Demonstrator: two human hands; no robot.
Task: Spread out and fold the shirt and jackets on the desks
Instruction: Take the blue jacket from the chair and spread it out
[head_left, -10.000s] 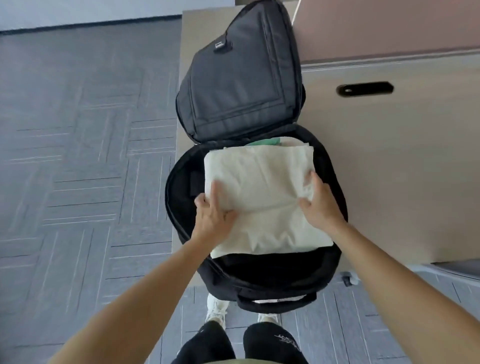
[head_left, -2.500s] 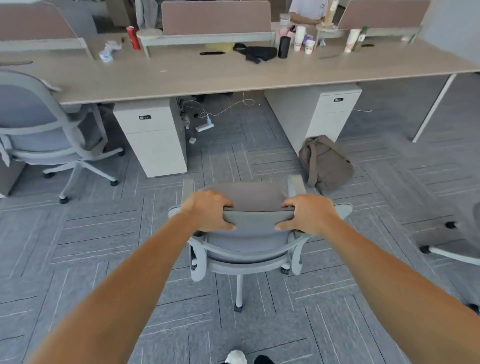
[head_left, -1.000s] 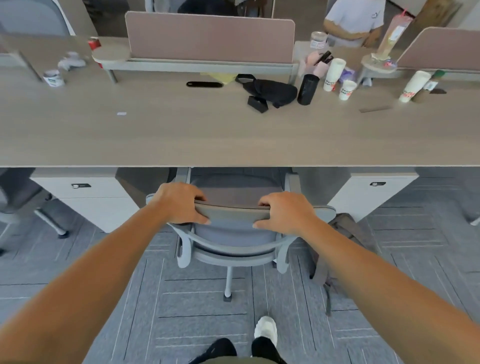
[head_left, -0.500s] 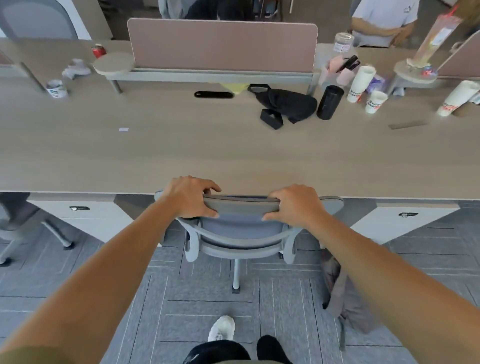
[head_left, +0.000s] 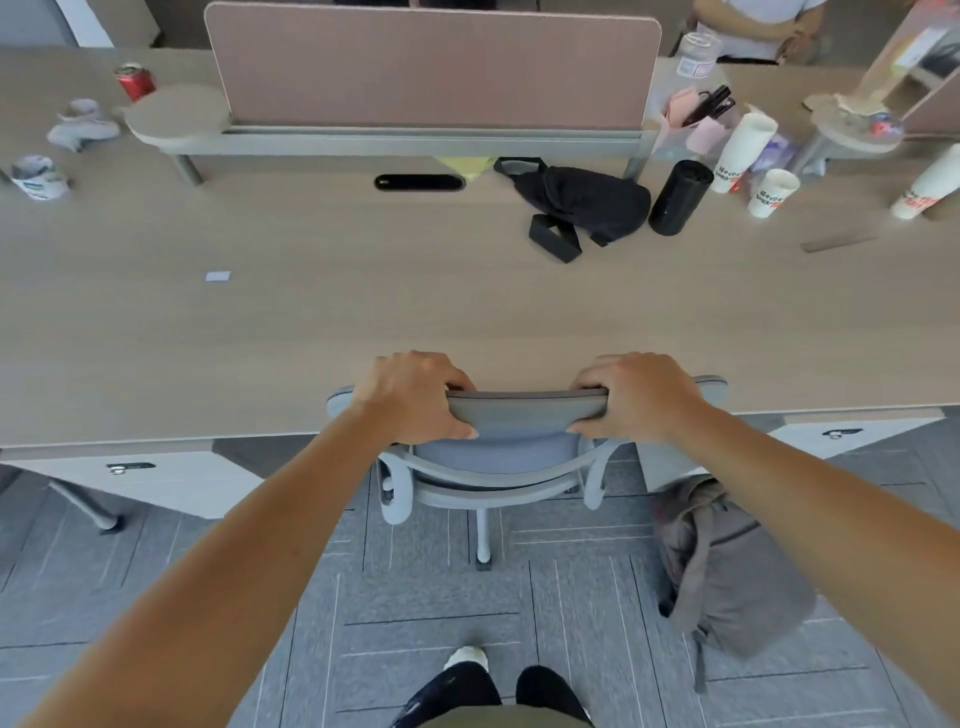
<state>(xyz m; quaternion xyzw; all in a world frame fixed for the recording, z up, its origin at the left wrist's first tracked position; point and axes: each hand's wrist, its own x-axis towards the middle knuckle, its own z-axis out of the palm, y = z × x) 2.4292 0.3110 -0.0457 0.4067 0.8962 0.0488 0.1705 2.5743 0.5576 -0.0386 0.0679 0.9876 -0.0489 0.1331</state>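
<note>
No shirt or jacket shows in this view. A grey office chair (head_left: 524, 452) stands with its seat tucked under the wooden desk (head_left: 363, 322). My left hand (head_left: 415, 397) grips the left end of the chair's top rail. My right hand (head_left: 634, 397) grips the right end of the same rail. Fingers of both hands curl over the rail's far side, thumbs on the near side.
A grey-brown backpack (head_left: 727, 566) slumps on the carpet right of the chair. On the desk lie a black pouch (head_left: 582, 200), a black cylinder (head_left: 679, 197), paper cups (head_left: 769, 192) and a red can (head_left: 135, 80). A pink divider panel (head_left: 431, 65) stands at the back. Drawer units (head_left: 156, 478) flank the chair.
The chair has rolled forward under the desk with both hands on its rail, and I have stepped closer. Ten seconds ago my hands pressed a folded cream garment in an open black backpack.
</note>
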